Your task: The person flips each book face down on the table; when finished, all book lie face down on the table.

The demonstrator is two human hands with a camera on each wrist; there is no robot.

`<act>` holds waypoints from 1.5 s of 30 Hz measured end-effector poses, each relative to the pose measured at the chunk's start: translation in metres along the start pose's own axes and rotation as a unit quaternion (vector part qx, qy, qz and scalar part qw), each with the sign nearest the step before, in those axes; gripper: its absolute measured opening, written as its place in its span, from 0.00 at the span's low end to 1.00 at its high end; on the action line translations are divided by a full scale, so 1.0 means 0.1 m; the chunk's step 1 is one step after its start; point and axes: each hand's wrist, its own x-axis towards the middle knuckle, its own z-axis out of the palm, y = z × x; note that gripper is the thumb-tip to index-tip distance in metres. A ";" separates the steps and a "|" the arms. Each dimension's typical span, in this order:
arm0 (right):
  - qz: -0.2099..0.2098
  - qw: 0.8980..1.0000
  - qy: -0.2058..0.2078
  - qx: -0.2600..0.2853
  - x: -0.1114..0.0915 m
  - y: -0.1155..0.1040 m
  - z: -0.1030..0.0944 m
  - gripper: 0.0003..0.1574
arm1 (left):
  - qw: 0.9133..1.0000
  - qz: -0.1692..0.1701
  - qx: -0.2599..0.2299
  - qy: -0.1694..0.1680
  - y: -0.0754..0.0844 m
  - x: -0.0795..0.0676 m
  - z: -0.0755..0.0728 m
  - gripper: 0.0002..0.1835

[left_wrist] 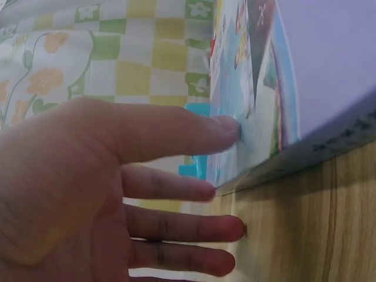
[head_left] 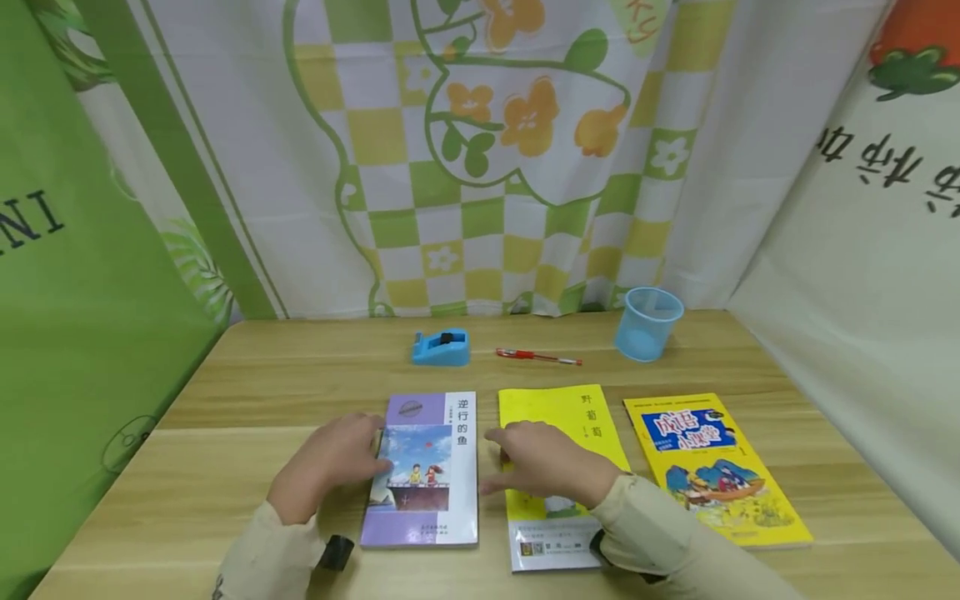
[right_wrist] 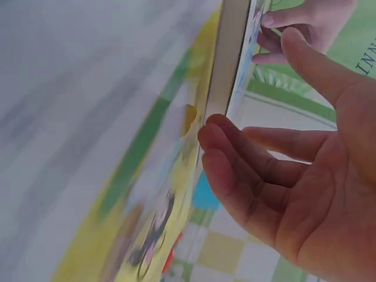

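Observation:
A purple and white book (head_left: 420, 525) with a picture of two figures lies flat at the left on the table. Along its left edge is my left hand (head_left: 330, 462), fingers straight, its thumb over the cover. In the left wrist view, the thumb (left_wrist: 220, 134) appears against that cover; contact is hard to tell. My right hand (head_left: 551, 462) hovers above a yellow book (head_left: 551, 408) in the middle, partly hiding it. Its thumb and fingers spread toward the purple book's right edge, with a gap between. In the right wrist view, those loosely bent fingers (right_wrist: 220, 170) hold nothing.
Another yellow book (head_left: 720, 475) with a blue title panel lies at the right. Farther back are a blue tape dispenser (head_left: 442, 348), a red pen (head_left: 537, 357) and a translucent blue cup (head_left: 648, 325). A patterned curtain (head_left: 487, 208) hangs behind the wooden table (head_left: 300, 367).

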 end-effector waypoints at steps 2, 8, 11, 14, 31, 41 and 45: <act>-0.004 1.000 -0.007 0.011 0.07 -0.05 0.02 0.34 | 1.000 -0.006 -0.002 -0.005 -0.01 0.03 0.01 0.28; 0.029 0.998 -0.026 0.043 0.18 -0.17 0.07 0.22 | 1.000 -0.008 -0.018 -0.014 -0.01 0.05 0.02 0.16; 0.048 0.997 -0.033 0.051 0.20 -0.21 0.09 0.21 | 0.999 -0.009 -0.043 -0.027 -0.02 0.04 0.03 0.15; 0.054 0.996 -0.035 0.057 0.21 -0.25 0.11 0.21 | 0.998 -0.006 -0.057 -0.032 -0.03 0.02 0.04 0.16; 0.052 0.997 -0.018 0.050 0.28 -0.28 0.16 0.27 | 0.995 0.007 -0.097 -0.014 0.06 -0.04 0.03 0.16; 0.048 0.997 -0.007 0.059 0.29 -0.28 0.18 0.25 | 0.992 0.015 -0.122 0.024 0.18 -0.08 -0.12 0.12; 0.043 0.997 -0.008 0.067 0.30 -0.31 0.21 0.25 | 0.987 0.041 -0.147 0.042 0.22 -0.12 -0.22 0.15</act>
